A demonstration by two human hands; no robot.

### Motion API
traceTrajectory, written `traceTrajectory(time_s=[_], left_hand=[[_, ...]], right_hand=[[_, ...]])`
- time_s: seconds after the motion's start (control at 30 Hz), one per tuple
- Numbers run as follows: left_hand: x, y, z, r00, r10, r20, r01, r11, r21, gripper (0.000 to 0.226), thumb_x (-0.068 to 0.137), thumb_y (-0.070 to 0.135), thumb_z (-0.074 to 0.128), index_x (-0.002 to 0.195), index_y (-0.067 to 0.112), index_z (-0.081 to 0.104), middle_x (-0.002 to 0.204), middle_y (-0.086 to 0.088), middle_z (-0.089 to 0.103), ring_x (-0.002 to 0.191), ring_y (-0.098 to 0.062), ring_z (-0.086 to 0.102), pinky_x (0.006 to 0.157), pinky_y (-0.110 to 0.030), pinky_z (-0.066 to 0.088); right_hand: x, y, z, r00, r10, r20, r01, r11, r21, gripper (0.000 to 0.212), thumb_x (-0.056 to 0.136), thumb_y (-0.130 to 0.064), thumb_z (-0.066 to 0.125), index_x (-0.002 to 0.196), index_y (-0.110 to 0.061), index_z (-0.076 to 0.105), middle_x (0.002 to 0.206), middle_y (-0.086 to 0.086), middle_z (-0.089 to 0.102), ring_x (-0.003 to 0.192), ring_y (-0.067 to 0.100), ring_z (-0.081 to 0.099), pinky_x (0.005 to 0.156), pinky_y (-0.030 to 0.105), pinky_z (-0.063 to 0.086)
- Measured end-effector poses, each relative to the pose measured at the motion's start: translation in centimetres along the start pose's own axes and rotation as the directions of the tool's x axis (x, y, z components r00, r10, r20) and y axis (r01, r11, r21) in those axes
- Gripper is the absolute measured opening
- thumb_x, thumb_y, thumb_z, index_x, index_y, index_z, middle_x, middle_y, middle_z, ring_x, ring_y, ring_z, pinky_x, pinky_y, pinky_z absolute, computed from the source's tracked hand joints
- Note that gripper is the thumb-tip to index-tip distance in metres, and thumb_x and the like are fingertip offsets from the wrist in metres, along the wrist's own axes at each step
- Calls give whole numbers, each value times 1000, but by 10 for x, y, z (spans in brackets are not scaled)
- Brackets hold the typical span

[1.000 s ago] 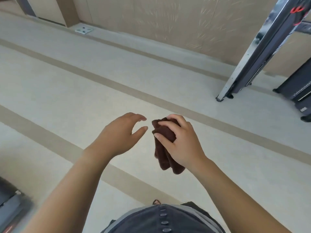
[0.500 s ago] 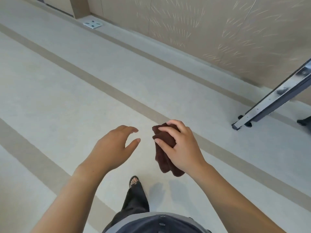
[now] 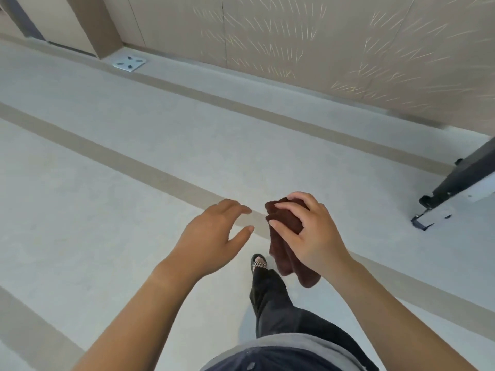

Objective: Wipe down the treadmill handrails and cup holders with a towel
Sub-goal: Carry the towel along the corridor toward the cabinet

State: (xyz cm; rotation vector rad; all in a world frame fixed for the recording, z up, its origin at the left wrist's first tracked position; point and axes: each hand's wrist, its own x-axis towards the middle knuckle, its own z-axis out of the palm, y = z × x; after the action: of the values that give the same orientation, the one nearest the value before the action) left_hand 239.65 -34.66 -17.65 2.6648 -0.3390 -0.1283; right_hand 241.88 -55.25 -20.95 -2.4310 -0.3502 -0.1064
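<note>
While the person's dark buttoned garment (image 3: 267, 362) fills the picture's edge at 6 o'clock, both bare forearms reach up from it toward the middle. Just above the garment, at about 5 o'clock, a leg in dark trousers (image 3: 270, 298) steps forward, ending in a sandalled foot (image 3: 258, 262) planted on the pale floor (image 3: 107, 210).

Past the foot, the left hand (image 3: 209, 236) hangs palm-down in the air just left of centre. Its fingers are loosely extended and a little spread, the thumb standing apart from the forefinger, and they hold nothing.

Directly at its 3 o'clock, the right hand (image 3: 318, 236) grips the towel (image 3: 281, 250), a dark brown folded cloth. The thumb and curled fingers pinch the bunched upper end, and the rest of the cloth hangs down beneath the palm toward 6 o'clock, above the leg. A narrow gap separates the left fingertips from the towel; they do not touch it.

Beyond the hands, tan stripes (image 3: 134, 167) cross the floor slantwise from 9 o'clock toward 4 o'clock. At 3 o'clock, a dark machine frame (image 3: 460, 180) on small wheels comes in from the picture's edge, well apart from the towel. Farther off, at 11 o'clock, a square metal plate (image 3: 130, 62) lies flat by the foot of the wall. Beige patterned wall panels (image 3: 294, 36) close the view at 12 o'clock.
</note>
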Motion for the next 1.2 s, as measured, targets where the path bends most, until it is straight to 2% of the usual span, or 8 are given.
traceTrajectory(time_s=[0.1,0.23,0.4,0.63,0.77,0.93,1.2], left_hand=[[81,-39,-16,1000,-25,8,25,999,28,37,91,45,43,125,30,49,129,15,50,75,-5,39,72,-22,38],[174,-95,-57,992,-124,-20,124,992,-6,36,91,47,41,123,33,50,127,17,50,74,-5,42,70,-22,38],[259,-177,-108,955,-276,-106,275,961,-24,38,90,48,41,123,32,50,128,16,50,69,-6,43,72,-25,41],[361,-329,-164,885,-450,-122,447,893,-53,35,90,48,41,121,33,51,128,17,50,66,-8,43,74,-28,43],[434,-423,-218,883,-450,-137,447,893,-56,36,90,49,40,121,35,51,127,17,50,64,0,49,72,-29,45],[529,-522,-283,876,-451,-168,447,892,-67,35,90,49,41,121,35,50,127,18,49,61,5,48,69,-27,39],[695,-676,-351,904,-414,-110,412,910,-42,36,91,47,41,123,32,50,129,15,49,67,-9,43,76,-28,43]], right_hand=[[95,19,15,1000,-20,-3,20,1000,-16,31,84,-41,63,111,-25,65,124,-6,50,100,23,49,89,24,35],[229,17,36,998,-52,44,51,998,22,31,83,-40,65,111,-26,65,123,-7,50,100,24,48,87,25,35],[382,-14,81,970,-199,141,191,979,72,31,83,-41,64,111,-27,64,123,-8,49,99,23,48,86,24,36],[570,-67,177,917,-318,242,291,946,142,31,83,-42,64,111,-28,64,122,-8,48,102,22,49,91,25,37],[687,-101,223,916,-313,251,286,948,138,32,84,-42,63,112,-27,64,123,-8,48,102,24,49,92,29,40],[821,-130,265,927,-291,235,268,955,126,32,83,-43,63,111,-27,64,122,-9,49,103,23,50,90,25,38],[1029,-153,354,933,-277,228,257,960,112,37,82,-50,57,111,-27,64,123,-8,49,103,23,51,90,29,42]])
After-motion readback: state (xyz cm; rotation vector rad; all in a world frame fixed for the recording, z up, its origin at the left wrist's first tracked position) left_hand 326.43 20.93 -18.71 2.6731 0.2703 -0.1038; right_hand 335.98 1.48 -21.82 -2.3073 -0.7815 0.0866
